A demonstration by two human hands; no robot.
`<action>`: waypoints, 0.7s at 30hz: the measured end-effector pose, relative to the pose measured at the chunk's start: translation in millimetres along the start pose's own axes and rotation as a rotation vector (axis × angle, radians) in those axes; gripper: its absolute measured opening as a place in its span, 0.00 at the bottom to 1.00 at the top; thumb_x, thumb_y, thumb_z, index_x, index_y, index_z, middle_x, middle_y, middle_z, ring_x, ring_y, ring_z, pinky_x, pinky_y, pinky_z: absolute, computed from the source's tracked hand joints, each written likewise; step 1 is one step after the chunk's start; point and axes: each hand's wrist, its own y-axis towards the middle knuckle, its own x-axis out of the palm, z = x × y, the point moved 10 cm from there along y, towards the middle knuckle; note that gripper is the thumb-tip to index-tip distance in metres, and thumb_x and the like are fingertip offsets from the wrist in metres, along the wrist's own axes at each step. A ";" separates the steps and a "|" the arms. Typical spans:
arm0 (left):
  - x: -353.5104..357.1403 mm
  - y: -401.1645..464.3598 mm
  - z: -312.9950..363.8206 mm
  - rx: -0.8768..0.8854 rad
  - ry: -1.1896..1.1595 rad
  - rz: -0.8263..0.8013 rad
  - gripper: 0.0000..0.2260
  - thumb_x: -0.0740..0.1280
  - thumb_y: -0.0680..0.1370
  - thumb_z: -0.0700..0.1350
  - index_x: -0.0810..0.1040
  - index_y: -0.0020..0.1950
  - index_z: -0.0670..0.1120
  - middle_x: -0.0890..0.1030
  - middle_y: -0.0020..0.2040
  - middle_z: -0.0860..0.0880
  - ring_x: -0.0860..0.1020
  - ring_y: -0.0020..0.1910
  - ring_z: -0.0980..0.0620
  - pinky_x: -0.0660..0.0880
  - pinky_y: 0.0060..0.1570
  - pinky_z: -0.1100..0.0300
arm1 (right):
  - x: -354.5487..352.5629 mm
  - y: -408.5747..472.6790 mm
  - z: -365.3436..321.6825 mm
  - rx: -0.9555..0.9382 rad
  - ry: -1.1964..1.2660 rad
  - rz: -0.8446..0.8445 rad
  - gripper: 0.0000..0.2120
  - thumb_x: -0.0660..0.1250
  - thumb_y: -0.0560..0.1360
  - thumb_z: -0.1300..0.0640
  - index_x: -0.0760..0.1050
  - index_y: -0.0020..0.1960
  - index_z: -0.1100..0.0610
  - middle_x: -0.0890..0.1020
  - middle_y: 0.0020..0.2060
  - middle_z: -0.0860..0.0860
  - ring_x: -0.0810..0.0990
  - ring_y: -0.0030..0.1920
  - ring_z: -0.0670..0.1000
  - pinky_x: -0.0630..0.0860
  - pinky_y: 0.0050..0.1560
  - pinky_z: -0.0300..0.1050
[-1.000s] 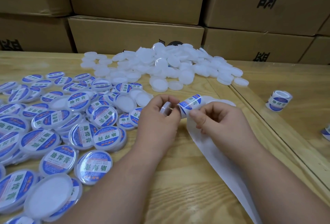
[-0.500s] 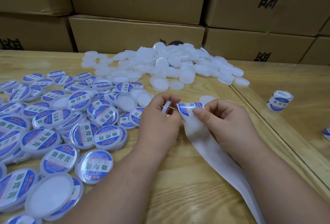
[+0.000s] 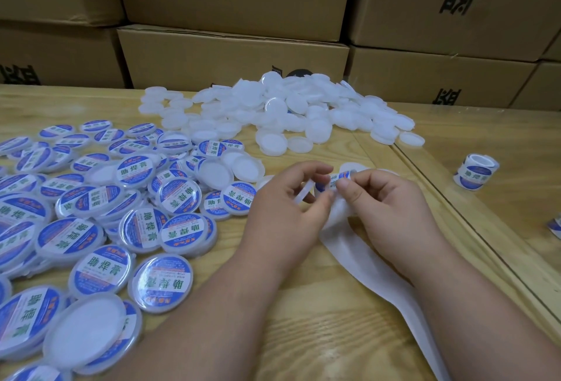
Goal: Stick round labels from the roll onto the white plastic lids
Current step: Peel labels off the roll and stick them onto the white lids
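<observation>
My left hand (image 3: 288,210) grips a white plastic lid (image 3: 303,193) on edge between thumb and fingers. My right hand (image 3: 385,207) pinches a blue and white round label (image 3: 329,181) at the end of the white backing strip (image 3: 379,277), right beside the lid. The empty strip trails toward the near right edge. A heap of bare white lids (image 3: 282,113) lies behind my hands. Labelled lids (image 3: 100,210) cover the table's left side.
A roll of labels (image 3: 475,175) stands at the right on the wooden table (image 3: 318,335). Another roll's edge (image 3: 555,225) shows at the far right. Stacked cardboard boxes (image 3: 230,55) wall off the back. A seam (image 3: 473,228) runs diagonally on the right.
The label has curled lower and nearer the lid. My two hands have closed together, with the backing strip bunched beneath them.
</observation>
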 end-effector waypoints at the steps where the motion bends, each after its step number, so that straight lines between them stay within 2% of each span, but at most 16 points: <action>1: -0.1 0.1 -1.1 -0.010 0.014 -0.002 0.13 0.75 0.75 0.43 0.81 0.52 0.62 0.82 0.48 0.64 0.79 0.41 0.65 0.70 0.36 0.74 | 2.5 -0.3 -0.3 0.004 0.006 -0.014 0.07 0.70 0.79 0.53 0.84 0.44 0.49 0.87 0.40 0.48 0.84 0.43 0.45 0.79 0.47 0.46; 4: -1.3 1.1 -5.9 -0.058 0.034 -0.003 0.12 0.76 0.74 0.46 0.82 0.52 0.62 0.82 0.48 0.66 0.78 0.40 0.64 0.70 0.36 0.74 | 11.6 -3.1 -0.7 0.033 0.092 -0.057 0.06 0.69 0.78 0.52 0.84 0.46 0.51 0.87 0.45 0.52 0.86 0.52 0.53 0.80 0.59 0.60; 6: -1.1 0.9 -7.6 -0.078 0.040 -0.014 0.11 0.76 0.74 0.48 0.83 0.52 0.62 0.82 0.48 0.66 0.78 0.40 0.63 0.70 0.36 0.73 | 13.8 -5.0 -2.1 0.046 0.123 -0.065 0.08 0.68 0.77 0.52 0.84 0.47 0.53 0.87 0.47 0.53 0.85 0.55 0.56 0.78 0.62 0.64; 12: -0.8 0.5 -9.3 -0.091 0.029 -0.023 0.09 0.77 0.74 0.49 0.83 0.50 0.62 0.82 0.47 0.64 0.79 0.38 0.60 0.75 0.40 0.70 | 12.2 -5.6 -6.6 0.030 0.063 -0.094 0.10 0.67 0.81 0.62 0.86 0.49 0.54 0.88 0.48 0.50 0.85 0.55 0.51 0.79 0.62 0.56; 16: 0.5 -0.1 -11.4 -0.112 0.012 -0.034 0.06 0.75 0.75 0.48 0.84 0.48 0.61 0.84 0.46 0.63 0.83 0.44 0.55 0.80 0.46 0.63 | 10.8 -5.3 -10.3 -0.015 0.005 -0.087 0.09 0.68 0.80 0.60 0.86 0.46 0.52 0.87 0.45 0.49 0.85 0.51 0.49 0.80 0.51 0.41; 18: 0.3 -0.1 -11.3 -0.113 0.022 -0.031 0.06 0.74 0.76 0.47 0.85 0.47 0.60 0.85 0.45 0.64 0.83 0.45 0.57 0.79 0.45 0.65 | 10.6 -5.0 -10.2 -0.019 -0.003 -0.086 0.09 0.68 0.80 0.60 0.85 0.45 0.52 0.87 0.43 0.47 0.85 0.49 0.47 0.78 0.48 0.37; 21: -1.3 0.4 -12.6 -0.132 -0.008 -0.008 0.06 0.73 0.77 0.44 0.85 0.45 0.57 0.85 0.43 0.63 0.82 0.45 0.64 0.75 0.41 0.72 | 10.8 -4.7 -8.8 -0.015 -0.027 -0.091 0.08 0.68 0.80 0.61 0.84 0.47 0.52 0.87 0.44 0.47 0.85 0.49 0.46 0.79 0.48 0.37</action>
